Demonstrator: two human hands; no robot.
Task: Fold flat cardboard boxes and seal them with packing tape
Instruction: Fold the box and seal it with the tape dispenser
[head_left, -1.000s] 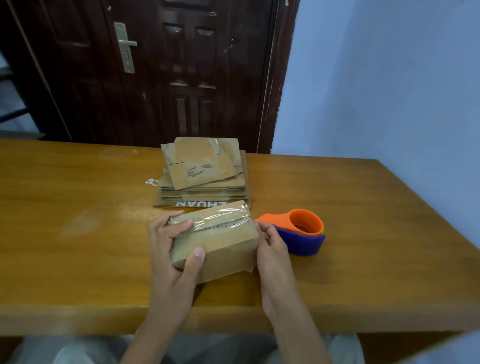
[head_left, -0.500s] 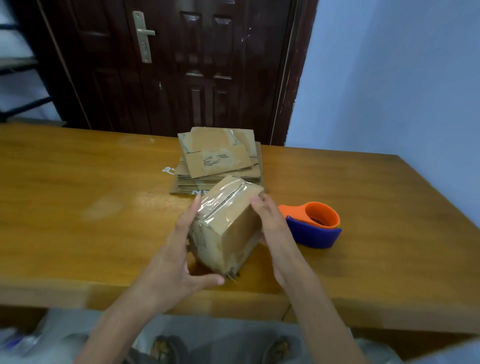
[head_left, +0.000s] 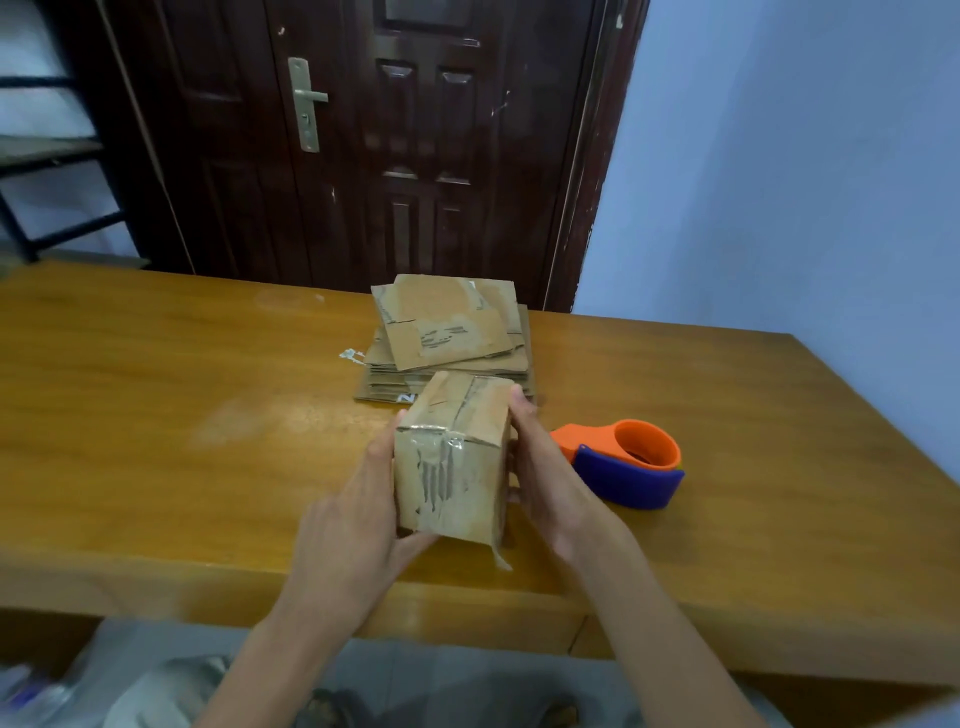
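Note:
A small brown cardboard box (head_left: 457, 457), folded up and taped, stands on end near the front of the wooden table (head_left: 156, 415). Its end face with wrinkled clear tape points at me. My left hand (head_left: 358, 525) holds its left side, thumb curled under the lower front corner. My right hand (head_left: 545, 478) holds its right side with fingers along the wall. A stack of flat cardboard boxes (head_left: 452, 338) lies just behind it. An orange and blue tape dispenser (head_left: 628, 462) sits on the table right of my right hand.
A dark wooden door (head_left: 395, 145) stands behind the table, with a pale blue wall (head_left: 779, 156) to its right. A metal shelf frame (head_left: 47, 156) shows at far left. A loose tape tail hangs off the box's lower right corner.
Both hands have turned the box from lying lengthwise with its taped top up to standing on end, its taped end face now toward me. The dispenser and stack stayed put.

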